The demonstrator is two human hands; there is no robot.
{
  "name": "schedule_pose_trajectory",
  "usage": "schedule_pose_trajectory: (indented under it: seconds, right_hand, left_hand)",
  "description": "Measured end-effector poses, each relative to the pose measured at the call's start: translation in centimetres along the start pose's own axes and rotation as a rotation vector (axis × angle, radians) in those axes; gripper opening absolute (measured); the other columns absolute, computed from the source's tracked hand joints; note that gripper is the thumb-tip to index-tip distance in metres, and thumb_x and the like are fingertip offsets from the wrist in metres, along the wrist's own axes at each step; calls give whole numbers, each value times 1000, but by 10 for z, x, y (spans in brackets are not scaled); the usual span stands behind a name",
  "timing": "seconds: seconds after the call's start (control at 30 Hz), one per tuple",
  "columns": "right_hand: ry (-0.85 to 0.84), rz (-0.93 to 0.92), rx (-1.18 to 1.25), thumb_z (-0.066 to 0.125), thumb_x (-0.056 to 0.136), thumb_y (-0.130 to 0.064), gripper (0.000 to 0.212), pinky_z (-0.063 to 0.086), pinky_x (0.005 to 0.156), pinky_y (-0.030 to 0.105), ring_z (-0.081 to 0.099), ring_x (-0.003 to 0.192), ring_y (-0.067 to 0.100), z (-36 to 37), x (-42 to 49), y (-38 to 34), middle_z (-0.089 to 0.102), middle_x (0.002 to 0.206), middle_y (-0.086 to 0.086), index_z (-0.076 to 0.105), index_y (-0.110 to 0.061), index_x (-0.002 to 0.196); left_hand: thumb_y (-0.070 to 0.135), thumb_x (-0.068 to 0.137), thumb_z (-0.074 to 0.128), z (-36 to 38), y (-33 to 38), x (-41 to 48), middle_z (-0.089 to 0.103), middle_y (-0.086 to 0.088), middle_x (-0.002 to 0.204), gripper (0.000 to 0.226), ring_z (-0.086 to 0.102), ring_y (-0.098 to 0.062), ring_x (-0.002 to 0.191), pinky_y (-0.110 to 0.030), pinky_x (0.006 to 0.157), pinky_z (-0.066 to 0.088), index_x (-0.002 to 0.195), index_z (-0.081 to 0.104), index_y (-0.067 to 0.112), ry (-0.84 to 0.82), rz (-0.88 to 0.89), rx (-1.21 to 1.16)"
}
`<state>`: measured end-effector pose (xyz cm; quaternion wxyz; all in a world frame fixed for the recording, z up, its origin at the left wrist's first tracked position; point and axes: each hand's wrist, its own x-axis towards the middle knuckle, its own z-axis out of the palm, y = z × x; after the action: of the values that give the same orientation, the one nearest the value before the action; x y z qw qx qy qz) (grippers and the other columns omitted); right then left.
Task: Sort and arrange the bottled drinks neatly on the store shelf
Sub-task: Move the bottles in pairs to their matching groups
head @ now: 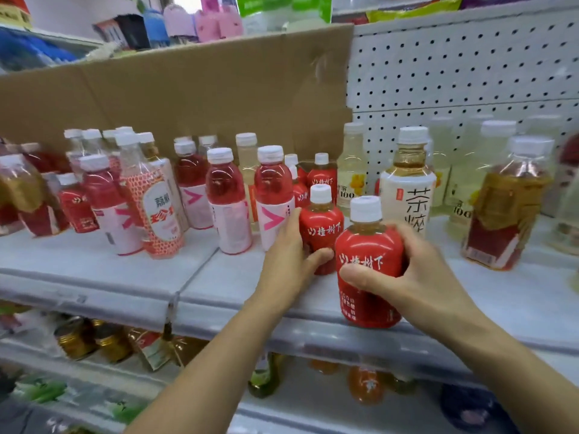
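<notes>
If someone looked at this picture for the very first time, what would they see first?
Probably the hands in the middle: the right hand grips the front red bottle at the front edge of the shelf, and the left hand holds the second red bottle just behind it. Next, the pink drinks crowd the shelf to their left, with a big cardboard sheet standing behind.
</notes>
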<state>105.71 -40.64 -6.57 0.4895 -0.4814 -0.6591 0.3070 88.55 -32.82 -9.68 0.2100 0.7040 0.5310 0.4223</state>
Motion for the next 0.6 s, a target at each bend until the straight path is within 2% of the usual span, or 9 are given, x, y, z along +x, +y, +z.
schedule_pose_trajectory:
  seconds: [0.07,0.13,0.23,0.3,0.37,0.4,0.5,0.6]
  right_hand:
    - [55,28,-20,77,46,-60,70,47,70,14,61,92,-5,17,2,-3,57,105,-22,48,-42,107]
    - [89,73,-30,80,53,-54,68,43,70,13,57,93,-5,33,9,-2,53,105,-24,44,-41,110]
    - [164,118,-47,86,65,-41,73,43,75,17,55,99,-2,53,19,5,51,110,-22,39,-37,120]
    - [230,133,-58,85,68,-38,75,40,74,14,53,98,-4,63,23,8,48,110,-23,36,-34,124]
    - [279,146,-72,85,69,-36,76,38,74,13,51,95,-4,71,28,8,45,108,-24,32,-34,123]
    - [298,153,-87,85,70,-36,78,38,79,16,51,95,-1,75,32,8,45,109,-19,30,-33,124]
    - [361,165,-138,84,74,-31,83,35,91,25,46,108,10,85,46,9,41,120,-7,27,-23,134]
    - [390,172,-163,79,81,-29,82,32,94,26,43,112,12,90,61,13,39,123,-4,23,-18,140]
  left_hand:
    - [28,87,73,-14,-11,-8,57,8,134,68,58,-7,113,-36,100,51,144,37,33,35,63,72]
    - [25,87,73,-34,-24,-16,58,7,122,59,56,-4,96,-27,87,51,139,44,27,98,149,145]
    - [24,81,79,-68,-49,-19,51,5,112,55,50,-8,90,-27,75,48,128,49,21,175,286,299]
    - [21,77,82,-88,-67,-12,48,0,112,57,50,-15,95,-28,77,47,124,50,13,225,296,323]
    - [19,76,83,-103,-79,-3,43,-3,116,62,48,-17,104,-29,87,47,125,47,8,269,244,270]
    - [19,77,83,-107,-82,1,40,-2,120,66,46,-17,109,-32,94,47,129,44,8,269,198,223]
    - [24,81,80,-115,-86,10,31,3,132,79,41,-16,127,-39,109,43,142,30,16,212,44,55]
    - [24,81,80,-118,-90,16,29,5,137,85,40,-14,131,-39,111,42,146,26,19,151,2,-44]
